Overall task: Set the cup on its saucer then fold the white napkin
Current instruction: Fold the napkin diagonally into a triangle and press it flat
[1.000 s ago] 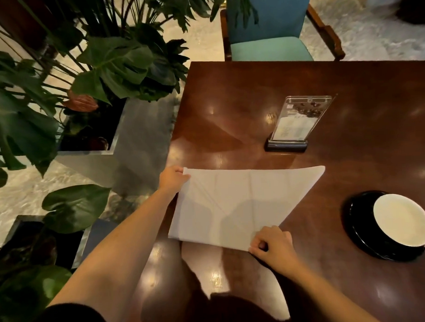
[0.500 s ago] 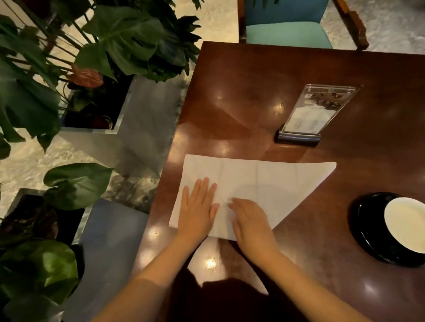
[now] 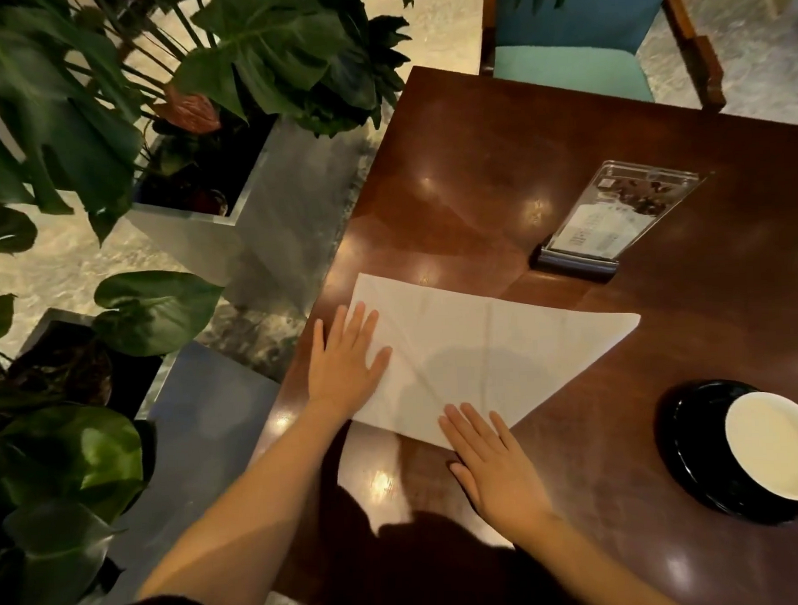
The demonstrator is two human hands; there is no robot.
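Pressing white napkin (image 3: 475, 349) flat: left hand (image 3: 345, 363), right hand (image 3: 493, 462), fingers (image 3: 460, 420) splayed straight, gripping nothing.

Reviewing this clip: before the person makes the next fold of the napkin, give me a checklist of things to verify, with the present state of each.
1. Cup seated on the black saucer: ok.
2. White napkin lying flat on the table in a triangle: ok.
3. Left hand pressing flat on the napkin's left part: ok.
4. Right hand placed to hold the near corner: its fingers lie on the napkin, its palm on the table: ok.
5. Edges of the folded layers aligned: cannot tell.
6. Menu stand and saucer apart from the napkin: ok.
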